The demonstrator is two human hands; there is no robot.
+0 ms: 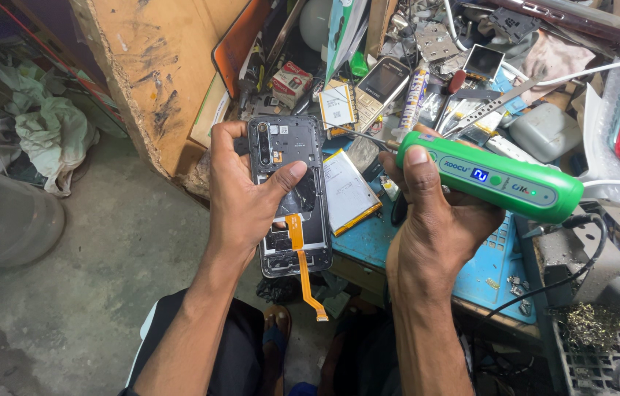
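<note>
I had my left hand wrapped around the opened phone at the centre of the frame, fingers behind its left edge and my thumb pressed across its bare insides. Its back cover was off, and an orange flex cable hung loose from its lower end, dangling below the frame of the phone towards my knees. My right hand was closed around the green electric screwdriver, thumb lying along its top, with the thin bit pointing left towards the upper right corner of the phone, near it but, as far as I could tell, not yet seated on anything.

A loose flat battery lay just right of the phone on the blue mat of the cluttered surface, and a keypad phone sat among the parts higher up.

The risks, as I judged them: I held the phone in the air over the concrete floor, so a slipping bit could gouge the board or drop a screw out of reach. The hanging flex could snag on my wrist and tear. My thumb pressing on the internals could also stress them.
</note>
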